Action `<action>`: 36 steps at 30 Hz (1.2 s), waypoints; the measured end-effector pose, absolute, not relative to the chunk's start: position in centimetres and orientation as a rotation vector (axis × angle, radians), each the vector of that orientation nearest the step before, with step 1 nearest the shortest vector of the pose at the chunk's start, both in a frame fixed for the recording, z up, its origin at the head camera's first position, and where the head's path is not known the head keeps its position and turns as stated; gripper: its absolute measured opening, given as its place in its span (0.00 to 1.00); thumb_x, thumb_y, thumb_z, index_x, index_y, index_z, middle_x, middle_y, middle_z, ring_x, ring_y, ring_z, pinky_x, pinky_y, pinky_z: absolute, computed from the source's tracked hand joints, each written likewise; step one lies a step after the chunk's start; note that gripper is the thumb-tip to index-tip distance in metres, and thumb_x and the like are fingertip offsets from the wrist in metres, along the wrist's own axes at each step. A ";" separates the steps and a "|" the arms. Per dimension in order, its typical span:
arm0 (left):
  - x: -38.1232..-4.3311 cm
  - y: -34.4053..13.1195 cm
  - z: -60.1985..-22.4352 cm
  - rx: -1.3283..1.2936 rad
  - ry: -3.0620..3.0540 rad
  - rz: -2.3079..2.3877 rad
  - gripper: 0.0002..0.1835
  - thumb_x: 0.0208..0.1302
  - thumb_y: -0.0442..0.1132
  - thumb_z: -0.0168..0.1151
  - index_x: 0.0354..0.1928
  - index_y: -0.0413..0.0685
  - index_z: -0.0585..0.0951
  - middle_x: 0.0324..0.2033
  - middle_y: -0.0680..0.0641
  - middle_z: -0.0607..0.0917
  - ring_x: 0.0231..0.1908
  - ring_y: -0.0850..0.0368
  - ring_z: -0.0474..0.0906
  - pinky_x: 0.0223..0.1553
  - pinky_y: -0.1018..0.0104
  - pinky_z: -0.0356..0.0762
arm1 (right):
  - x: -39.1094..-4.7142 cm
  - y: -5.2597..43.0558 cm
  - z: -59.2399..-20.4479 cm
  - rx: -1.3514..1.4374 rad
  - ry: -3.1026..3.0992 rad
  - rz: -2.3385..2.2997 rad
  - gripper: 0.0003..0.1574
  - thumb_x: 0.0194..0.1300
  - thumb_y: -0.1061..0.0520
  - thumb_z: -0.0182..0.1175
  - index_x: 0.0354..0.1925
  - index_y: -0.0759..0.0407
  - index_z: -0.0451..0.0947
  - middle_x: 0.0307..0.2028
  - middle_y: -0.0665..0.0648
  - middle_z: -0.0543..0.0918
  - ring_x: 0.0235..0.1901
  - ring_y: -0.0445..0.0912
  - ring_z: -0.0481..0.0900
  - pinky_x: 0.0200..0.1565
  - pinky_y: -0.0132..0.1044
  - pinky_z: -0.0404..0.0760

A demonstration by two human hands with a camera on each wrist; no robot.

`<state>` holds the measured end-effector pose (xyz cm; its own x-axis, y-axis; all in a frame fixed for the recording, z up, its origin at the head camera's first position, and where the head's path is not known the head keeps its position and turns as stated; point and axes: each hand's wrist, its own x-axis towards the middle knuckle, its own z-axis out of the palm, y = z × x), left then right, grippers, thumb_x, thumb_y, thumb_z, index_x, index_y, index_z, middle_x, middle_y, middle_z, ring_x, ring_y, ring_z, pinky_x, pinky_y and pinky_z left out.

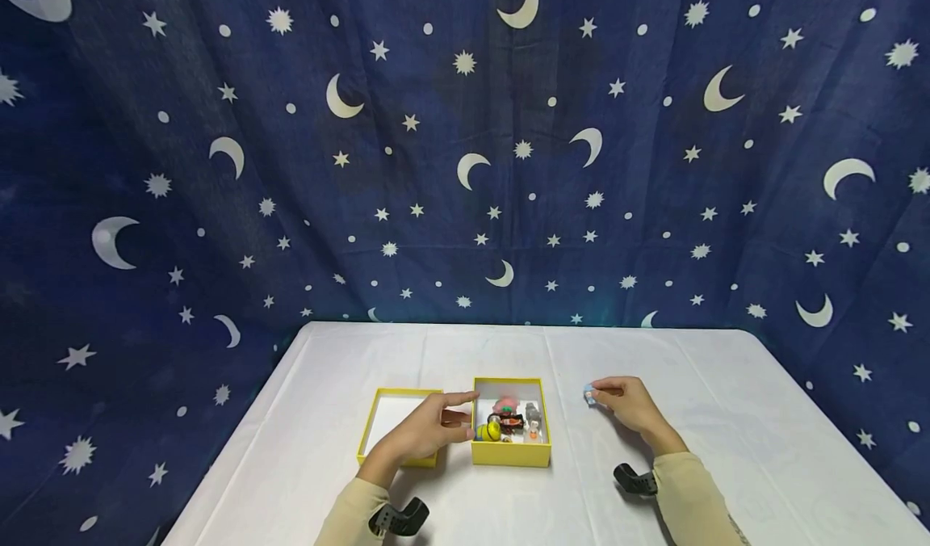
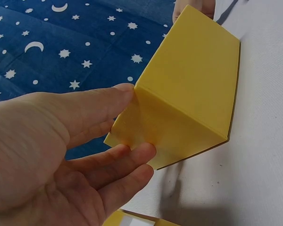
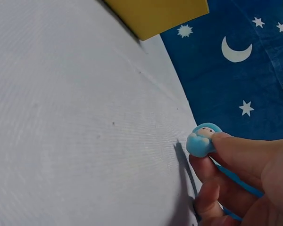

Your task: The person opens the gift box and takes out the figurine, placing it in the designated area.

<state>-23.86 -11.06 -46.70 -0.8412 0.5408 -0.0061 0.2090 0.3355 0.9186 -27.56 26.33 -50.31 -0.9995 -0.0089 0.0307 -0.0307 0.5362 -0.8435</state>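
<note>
My right hand [image 1: 632, 405] pinches a small light-blue figurine [image 3: 199, 142] with a pale face between thumb and fingers, over the table's right half. Left of it stands an open yellow box [image 1: 511, 455] holding several small toys. Against that box's left side rests my left hand [image 1: 425, 430], fingers nearly straight. In the left wrist view, the thumb [image 2: 125, 89] touches the box's top corner while the fingertips [image 2: 144, 153] lie along one side wall. Inside the box are a yellow-and-blue toy [image 1: 490, 431], a pink one [image 1: 506, 404] and a grey one [image 1: 533, 413].
A shallow yellow-rimmed lid or tray [image 1: 410, 390] with a white inside lies left of the box, partly hidden by my left hand. White cloth covers the table [image 1: 654, 360]. Behind it hangs a dark blue curtain [image 1: 436, 191] with moons and stars.
</note>
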 end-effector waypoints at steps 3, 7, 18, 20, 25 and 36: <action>-23.7 -11.0 -46.7 0.664 2.284 1.514 0.32 0.67 0.32 0.65 0.72 0.36 0.69 0.71 0.34 0.70 0.64 0.38 0.77 0.63 0.47 0.77 | -27.4 26.2 -50.6 0.030 -2.742 1.454 0.16 0.68 0.65 0.61 0.49 0.76 0.82 0.43 0.68 0.88 0.33 0.41 0.78 0.32 0.29 0.77; -23.6 -11.0 -46.6 0.642 2.286 1.516 0.32 0.67 0.33 0.66 0.72 0.38 0.69 0.68 0.32 0.74 0.63 0.39 0.78 0.63 0.47 0.78 | -27.3 25.9 -50.6 0.024 -2.757 1.341 0.14 0.66 0.64 0.62 0.46 0.74 0.84 0.43 0.69 0.88 0.39 0.51 0.83 0.42 0.40 0.83; -24.1 -10.9 -46.7 0.648 2.281 1.521 0.32 0.67 0.33 0.66 0.72 0.39 0.70 0.69 0.34 0.73 0.63 0.40 0.78 0.63 0.47 0.77 | -27.5 26.0 -50.3 -0.004 -2.802 1.162 0.12 0.66 0.63 0.63 0.42 0.72 0.86 0.41 0.68 0.88 0.44 0.59 0.84 0.50 0.54 0.81; -24.2 -10.8 -46.6 0.652 2.287 1.513 0.32 0.67 0.33 0.66 0.72 0.40 0.70 0.69 0.35 0.74 0.63 0.40 0.78 0.63 0.48 0.78 | -27.5 26.1 -50.1 0.004 -2.797 1.158 0.12 0.66 0.63 0.63 0.42 0.72 0.86 0.41 0.69 0.88 0.44 0.59 0.84 0.50 0.53 0.81; -24.4 -10.9 -46.6 0.659 2.297 1.491 0.31 0.68 0.32 0.64 0.72 0.40 0.69 0.70 0.35 0.72 0.63 0.39 0.78 0.62 0.50 0.79 | -27.6 26.3 -49.8 0.013 -2.800 1.153 0.13 0.66 0.63 0.62 0.43 0.73 0.85 0.41 0.69 0.87 0.43 0.58 0.83 0.48 0.49 0.80; -24.3 -11.1 -46.7 0.664 2.302 1.485 0.32 0.67 0.32 0.65 0.72 0.37 0.69 0.72 0.35 0.70 0.64 0.38 0.77 0.63 0.48 0.78 | -27.7 26.4 -50.1 0.014 -2.788 1.191 0.12 0.65 0.64 0.62 0.44 0.71 0.85 0.40 0.67 0.87 0.39 0.49 0.80 0.43 0.38 0.76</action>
